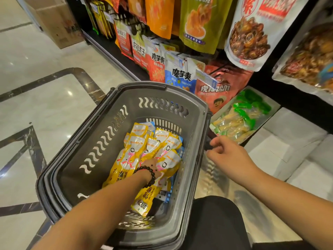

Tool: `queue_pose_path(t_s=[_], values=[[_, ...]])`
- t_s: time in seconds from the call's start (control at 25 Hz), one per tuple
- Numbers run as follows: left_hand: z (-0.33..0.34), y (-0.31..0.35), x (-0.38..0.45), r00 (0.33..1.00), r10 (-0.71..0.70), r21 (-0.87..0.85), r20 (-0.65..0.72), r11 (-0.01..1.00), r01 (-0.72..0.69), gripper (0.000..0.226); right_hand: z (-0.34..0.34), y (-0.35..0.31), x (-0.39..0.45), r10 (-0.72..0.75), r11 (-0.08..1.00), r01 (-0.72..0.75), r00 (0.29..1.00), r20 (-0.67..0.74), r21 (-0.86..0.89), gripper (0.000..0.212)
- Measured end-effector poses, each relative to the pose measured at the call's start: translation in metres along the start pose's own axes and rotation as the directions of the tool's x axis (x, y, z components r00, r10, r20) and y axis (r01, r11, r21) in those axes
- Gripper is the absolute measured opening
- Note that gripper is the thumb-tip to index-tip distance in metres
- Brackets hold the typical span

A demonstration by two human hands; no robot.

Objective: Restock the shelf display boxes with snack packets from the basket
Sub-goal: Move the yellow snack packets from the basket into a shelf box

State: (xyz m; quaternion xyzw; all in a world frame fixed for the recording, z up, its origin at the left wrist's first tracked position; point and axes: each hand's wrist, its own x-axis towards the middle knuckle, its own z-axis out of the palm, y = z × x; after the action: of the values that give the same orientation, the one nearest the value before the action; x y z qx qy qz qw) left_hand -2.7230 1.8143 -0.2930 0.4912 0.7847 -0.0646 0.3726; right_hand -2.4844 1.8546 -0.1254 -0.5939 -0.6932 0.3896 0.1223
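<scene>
A grey plastic basket stands on the floor in front of me. It holds several yellow-and-white snack packets, with a few blue ones under them. My left hand, a black bead bracelet on its wrist, reaches down into the pile; its fingers are buried among the yellow packets and mostly hidden. My right hand hovers just outside the basket's right rim with loosely curled fingers and holds nothing. A display box of green and yellow packets lies on the low shelf to the right.
Hanging snack bags fill the dark shelf behind the basket. White boxes sit on the low shelf at the right. A cardboard carton stands on the marble floor at the far left. My dark-clad knee is beside the basket.
</scene>
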Motion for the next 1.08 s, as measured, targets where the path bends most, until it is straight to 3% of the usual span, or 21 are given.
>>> queue_pose_path(t_s=[0.08,0.16,0.2,0.28,0.36,0.44,0.56,0.64,0.68,0.72,0.76,0.8,0.84,0.88,0.92,0.96,1.0,1.04,1.08], values=[[-0.039,0.005,-0.013,0.996,0.089,0.18,-0.021,0.98,-0.084,0.048,0.006,-0.019,0.011,-0.243,0.944,0.243,0.97,0.025,-0.223,0.031],[-0.086,0.021,-0.03,0.976,0.217,0.405,0.008,0.892,-0.201,0.04,0.011,-0.041,0.03,-0.415,0.826,0.436,0.899,0.136,-0.357,0.046],[-0.111,0.028,-0.044,0.963,0.267,0.504,0.02,0.829,-0.24,0.034,0.014,-0.057,0.038,-0.441,0.791,0.489,0.872,0.213,-0.368,0.054],[-0.159,0.045,-0.07,0.95,0.307,0.646,0.053,0.715,-0.268,0.016,0.019,-0.089,0.05,-0.372,0.828,0.481,0.856,0.358,-0.288,0.07],[-0.195,0.058,-0.084,0.955,0.281,0.687,0.094,0.677,-0.266,0.028,0.026,-0.106,0.056,-0.258,0.908,0.377,0.846,0.467,-0.183,0.077],[-0.215,0.067,-0.104,0.951,0.292,0.707,0.101,0.651,-0.276,0.045,0.031,-0.106,0.056,-0.182,0.958,0.269,0.837,0.516,-0.097,0.061],[-0.218,0.074,-0.118,0.971,0.239,0.601,0.024,0.772,-0.205,0.038,0.034,-0.097,0.053,-0.228,0.973,0.219,0.839,0.494,0.075,0.029],[-0.212,0.083,-0.12,0.974,0.193,0.702,0.121,0.677,-0.221,0.036,0.03,-0.093,0.05,-0.308,0.95,0.241,0.84,0.447,0.2,0.02],[-0.213,0.093,-0.13,0.978,0.119,0.808,0.168,0.552,-0.206,0.027,0.028,-0.091,0.048,-0.35,0.931,0.262,0.833,0.427,0.253,0.017],[-0.211,0.095,-0.133,0.986,0.059,0.877,0.158,0.451,-0.167,0.029,0.028,-0.085,0.048,-0.369,0.921,0.271,0.835,0.408,0.279,0.013],[-0.211,0.093,-0.135,0.993,0.08,0.892,0.085,0.438,-0.111,0.04,0.026,-0.078,0.047,-0.364,0.921,0.269,0.85,0.381,0.281,0.011],[-0.207,0.094,-0.139,0.961,0.274,0.826,-0.023,0.547,-0.136,0.049,0.024,-0.069,0.047,-0.333,0.932,0.251,0.877,0.347,0.26,0.017],[-0.201,0.089,-0.136,0.809,0.567,0.72,-0.156,0.626,-0.299,0.055,0.02,-0.06,0.047,-0.285,0.947,0.216,0.907,0.308,0.239,0.021],[-0.193,0.077,-0.125,0.498,0.76,0.56,-0.418,0.647,-0.517,0.055,0.016,-0.051,0.047,-0.247,0.952,0.18,0.93,0.271,0.249,0.02],[-0.185,0.062,-0.109,0.371,0.657,0.334,-0.656,0.694,-0.638,0.047,0.009,-0.042,0.046,-0.217,0.946,0.147,0.949,0.229,0.288,0.016],[-0.174,0.045,-0.087,0.42,0.437,0.079,-0.796,0.761,-0.643,0.038,0.003,-0.036,0.045,-0.193,0.934,0.117,0.961,0.199,0.338,0.014],[-0.156,0.023,-0.062,0.62,0.196,-0.177,-0.759,0.855,-0.487,0.037,-0.004,-0.031,0.042,-0.169,0.918,0.09,0.97,0.177,0.386,0.015],[-0.132,0.002,-0.037,0.802,0.0,-0.317,-0.597,0.919,-0.236,0.043,-0.01,-0.025,0.041,-0.149,0.905,0.069,0.976,0.16,0.42,0.015],[-0.109,-0.015,-0.025,0.896,-0.14,-0.341,-0.422,0.94,-0.014,0.052,-0.015,-0.019,0.04,-0.134,0.893,0.056,0.981,0.144,0.446,0.012]])
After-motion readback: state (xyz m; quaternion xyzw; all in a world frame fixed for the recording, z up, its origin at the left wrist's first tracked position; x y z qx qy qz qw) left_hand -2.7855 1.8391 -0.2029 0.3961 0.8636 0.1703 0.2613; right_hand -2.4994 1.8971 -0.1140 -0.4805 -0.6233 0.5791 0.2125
